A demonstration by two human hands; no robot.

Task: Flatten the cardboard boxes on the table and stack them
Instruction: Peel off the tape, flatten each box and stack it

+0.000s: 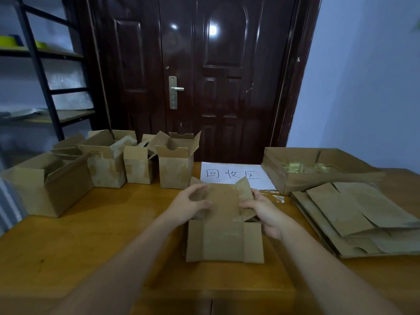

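Behind both hands, upright boxes [175,164], paper sign [234,175], flattened stack [354,219].

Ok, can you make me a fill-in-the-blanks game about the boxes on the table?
1. The flat stack lies on the person's ____ side.
2. The sign is ____ in colour.
3. The right hand pinches a ____ of the box.
4. The upright boxes stand in front of a dark ____.

Missing words: right; white; flap; door
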